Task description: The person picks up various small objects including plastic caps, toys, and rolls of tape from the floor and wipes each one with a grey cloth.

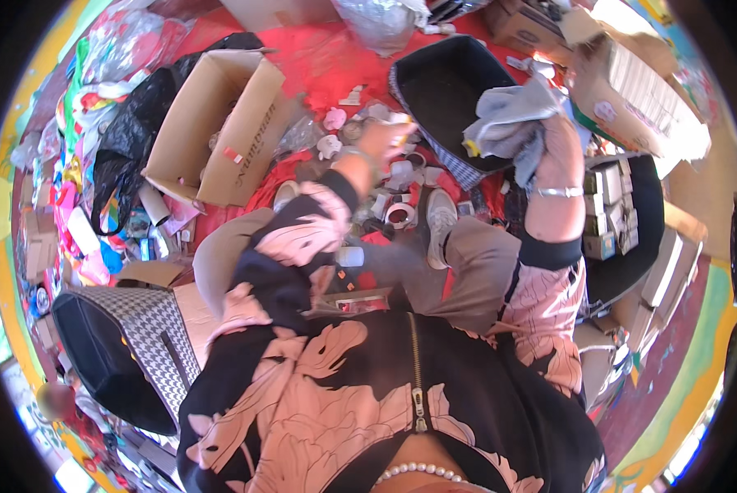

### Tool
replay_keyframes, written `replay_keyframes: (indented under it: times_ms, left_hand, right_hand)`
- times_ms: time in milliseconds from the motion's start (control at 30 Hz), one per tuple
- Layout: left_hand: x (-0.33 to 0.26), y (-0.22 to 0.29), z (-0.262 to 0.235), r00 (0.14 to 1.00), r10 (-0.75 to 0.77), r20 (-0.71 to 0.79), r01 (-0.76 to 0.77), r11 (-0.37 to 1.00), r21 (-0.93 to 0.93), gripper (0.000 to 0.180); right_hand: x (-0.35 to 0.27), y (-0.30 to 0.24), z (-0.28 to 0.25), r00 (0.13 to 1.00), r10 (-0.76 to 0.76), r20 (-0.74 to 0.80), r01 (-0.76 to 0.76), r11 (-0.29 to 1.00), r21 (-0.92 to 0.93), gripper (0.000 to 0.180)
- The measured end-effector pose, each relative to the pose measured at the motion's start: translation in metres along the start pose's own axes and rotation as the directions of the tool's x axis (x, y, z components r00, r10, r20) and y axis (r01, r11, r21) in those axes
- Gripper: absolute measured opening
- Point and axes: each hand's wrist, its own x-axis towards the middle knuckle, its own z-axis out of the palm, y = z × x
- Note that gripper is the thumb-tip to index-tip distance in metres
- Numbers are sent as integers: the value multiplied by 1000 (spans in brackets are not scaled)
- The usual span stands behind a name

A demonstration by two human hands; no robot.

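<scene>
"What's off to the left of the left hand [376,141]?"

"Farthest out, a black plastic bag [131,123], crinkled and shiny. Nearer, an open cardboard box [249,160], flat-sided and tilted. Just beside that hand sits a rounded pink figurine [335,119]."

"Has the hand got hold of anything?"

"Can't tell from here. It's blurred, the fingers reaching out over small pieces [401,174], mostly pale and hard-looking, strewn on red sheeting [311,62]."

"So which step is this?"

"My guess: picking through those pieces with one hand while the other holds a cloth."

"And rightward?"

"Between the two hands and a little beyond them, a fabric bin [446,78], dark inside, houndstooth outside. Then the grey cloth [504,115], soft and deeply creased, bunched in the right hand [559,152], whose fingers look closed on it. Right of that hand, a black tub [652,218] carries square-cornered little boxes [607,197] in stacks."

"What would the next move call for?"

"I'd say a light pinch from the left hand, the pieces being so crowded, and the loose folds held clear of them."
</scene>
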Motion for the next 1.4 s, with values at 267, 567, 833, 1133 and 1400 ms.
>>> replay_keyframes:
  times_ms: [267, 567, 833, 1133, 1400]
  left_hand:
    - [72, -62, 121, 979, 166, -123, -161, 986, 47, 38]
    - [119, -116, -97, 861, 427, -277, -94, 669, 738, 33]
    - [146, -107, -206, 886, 142, -441, 370, 353, 859, 72]
    - [162, -140, -205, 895, 338, -292, 233, 203, 951, 75]
    - [125, -115, -175, 926, 229, -302, -212, 973, 87, 41]
  right_hand:
    - [4, -1, -4, 994, 93, 56, -99, 988, 118, 26]
    - [-31, 3, 59, 991, -56, 125, 111, 860, -499, 33]
    - [-41, 23, 68, 876, 321, 359, 390, -35, -920, 26]
    - [-39, 43, 68, 749, 452, 484, 548, -13, -836, 32]
    - [-45, 43, 60, 860, 309, 406, 449, -83, -889, 36]
